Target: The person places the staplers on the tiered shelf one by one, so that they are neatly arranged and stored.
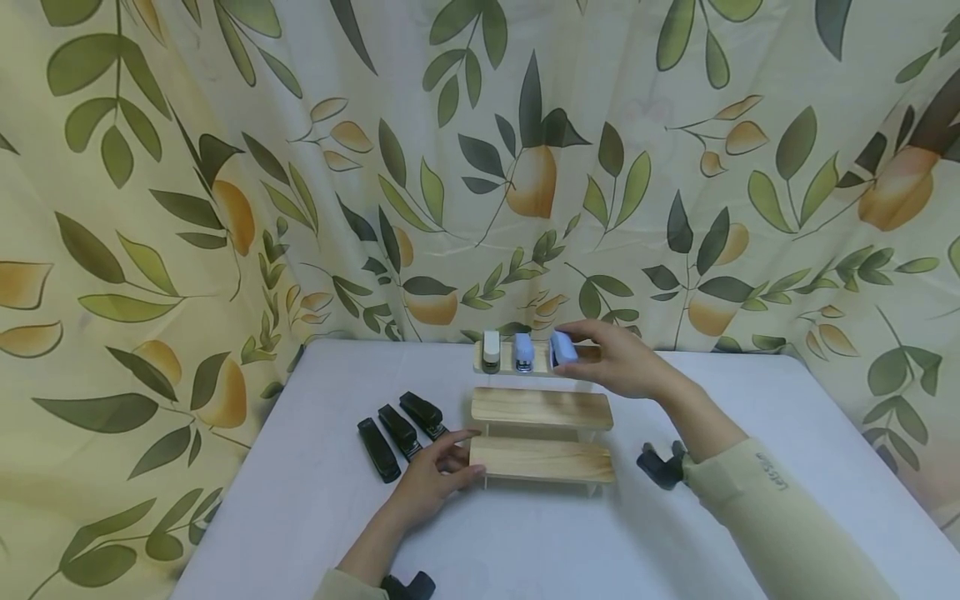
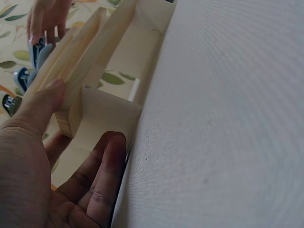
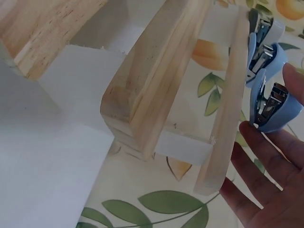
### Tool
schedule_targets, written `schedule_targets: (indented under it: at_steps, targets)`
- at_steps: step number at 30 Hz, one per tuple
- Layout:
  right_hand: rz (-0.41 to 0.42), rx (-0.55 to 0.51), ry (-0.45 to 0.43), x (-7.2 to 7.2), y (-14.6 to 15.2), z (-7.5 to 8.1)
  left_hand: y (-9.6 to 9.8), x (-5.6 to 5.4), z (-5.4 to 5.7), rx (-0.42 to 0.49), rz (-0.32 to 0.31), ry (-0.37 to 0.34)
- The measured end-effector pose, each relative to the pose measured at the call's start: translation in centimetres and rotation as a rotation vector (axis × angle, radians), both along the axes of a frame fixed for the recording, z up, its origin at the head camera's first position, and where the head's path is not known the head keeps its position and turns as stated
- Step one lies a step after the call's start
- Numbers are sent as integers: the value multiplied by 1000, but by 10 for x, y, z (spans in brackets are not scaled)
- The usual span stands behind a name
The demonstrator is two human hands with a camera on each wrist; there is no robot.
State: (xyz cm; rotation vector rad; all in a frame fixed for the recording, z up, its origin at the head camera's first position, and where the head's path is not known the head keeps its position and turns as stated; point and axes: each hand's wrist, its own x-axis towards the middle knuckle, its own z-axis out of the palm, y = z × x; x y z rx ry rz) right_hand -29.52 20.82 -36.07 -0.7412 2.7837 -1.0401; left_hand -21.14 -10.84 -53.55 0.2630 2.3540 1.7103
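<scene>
My right hand (image 1: 618,358) pinches a small blue stapler (image 1: 562,348) at the right of the back step (image 1: 542,370) of a three-step wooden display stand. The right wrist view shows fingertips at the end of this stapler (image 3: 275,104), its metal side facing the camera. Left of it on the same step stand another blue stapler (image 1: 523,352) and a small stapler with a whitish top (image 1: 491,350). With thumb and index finger, my left hand (image 1: 433,479) grips the left end of the front step (image 1: 543,458); its other fingers curl loosely below, in the left wrist view.
Three black staplers (image 1: 400,429) lie side by side on the white table (image 1: 322,517), left of the stand. The middle step (image 1: 542,408) lies between the front and back ones. Behind the table hangs a leaf-and-fruit patterned curtain (image 1: 465,167).
</scene>
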Motion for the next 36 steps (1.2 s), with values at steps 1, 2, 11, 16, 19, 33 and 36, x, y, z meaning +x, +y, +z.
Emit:
schedule_targets:
  at_steps: [1,2,11,16,19,33,36]
  targets:
    - [-1,2,0,0,-1,0,0,0,0,1,-1,0]
    - [0,4,2,-1,-1,-1,0,1,0,0,-1,0]
    - [-10,18,4,-2,-4,-3,1,2,2,7,0,-4]
    - [-9,28,15,-4,-4,-5,1,3,3,12,-4,-3]
    - [-13,33,19,-6,-4,-6,0,2,2,11,-7,-1]
    - [-17,-13,-13,-11,-5,-11,1,5,5,38,-13,5]
    - [-12,-21,-21,-12,-5,-12,1,5,6,40,-9,3]
